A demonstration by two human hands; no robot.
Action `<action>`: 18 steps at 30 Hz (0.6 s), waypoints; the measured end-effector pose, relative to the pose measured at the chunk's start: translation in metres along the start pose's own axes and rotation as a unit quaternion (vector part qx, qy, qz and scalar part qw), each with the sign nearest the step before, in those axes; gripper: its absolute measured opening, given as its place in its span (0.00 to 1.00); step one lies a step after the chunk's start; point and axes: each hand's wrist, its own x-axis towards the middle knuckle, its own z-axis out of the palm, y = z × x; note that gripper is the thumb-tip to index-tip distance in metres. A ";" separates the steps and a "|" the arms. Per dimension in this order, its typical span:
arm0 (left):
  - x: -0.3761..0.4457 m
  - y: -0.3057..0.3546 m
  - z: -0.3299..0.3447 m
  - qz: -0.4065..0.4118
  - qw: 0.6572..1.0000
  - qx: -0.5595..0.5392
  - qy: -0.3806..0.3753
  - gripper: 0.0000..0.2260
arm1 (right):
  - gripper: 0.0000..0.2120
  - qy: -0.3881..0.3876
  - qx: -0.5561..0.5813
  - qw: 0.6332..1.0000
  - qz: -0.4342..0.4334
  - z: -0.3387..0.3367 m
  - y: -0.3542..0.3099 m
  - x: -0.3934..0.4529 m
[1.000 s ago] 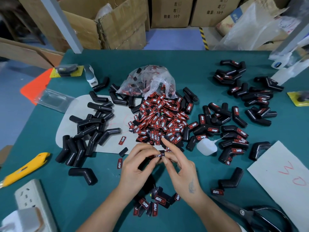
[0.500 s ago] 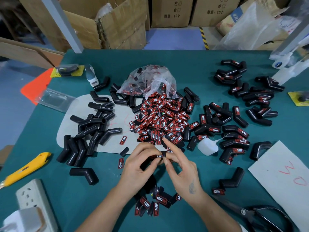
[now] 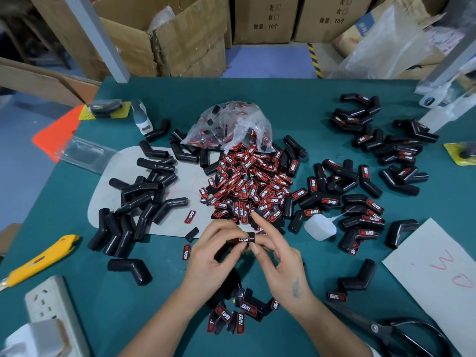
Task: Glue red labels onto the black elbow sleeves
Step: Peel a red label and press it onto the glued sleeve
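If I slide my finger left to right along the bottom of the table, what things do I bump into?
White power strip → yellow utility knife → lone black elbow sleeve → left hand → right hand → black scissors → white paper.

Cardboard boxes [image 3: 262, 19] line the blue floor [image 3: 268, 60] behind a green table [image 3: 296, 99].
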 end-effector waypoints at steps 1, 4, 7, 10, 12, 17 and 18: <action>0.000 0.000 0.000 -0.001 1.000 -0.001 -0.002 0.06 | 0.28 0.005 -0.004 1.000 -0.001 0.000 0.000 0.000; 0.000 0.001 0.002 -0.003 1.000 0.000 -0.007 0.06 | 0.29 0.012 -0.013 1.000 -0.009 0.001 0.002 -0.001; 0.000 0.003 0.001 -0.001 1.000 0.001 -0.012 0.05 | 0.31 0.021 -0.017 1.000 -0.012 0.002 0.004 -0.002; 0.001 0.003 0.000 0.002 1.000 0.000 -0.019 0.05 | 0.31 0.027 -0.020 0.999 -0.014 0.003 0.006 -0.002; 0.002 0.004 0.000 0.001 1.000 -0.003 -0.020 0.05 | 0.31 0.027 -0.020 0.999 -0.008 0.003 0.006 -0.002; 0.000 0.007 0.002 -0.007 1.000 -0.019 0.003 0.05 | 0.27 0.024 -0.004 1.000 -0.007 0.003 0.004 -0.001; 0.000 0.007 0.002 -0.011 1.000 -0.025 0.013 0.06 | 0.25 0.021 0.005 1.000 -0.007 0.003 0.002 -0.001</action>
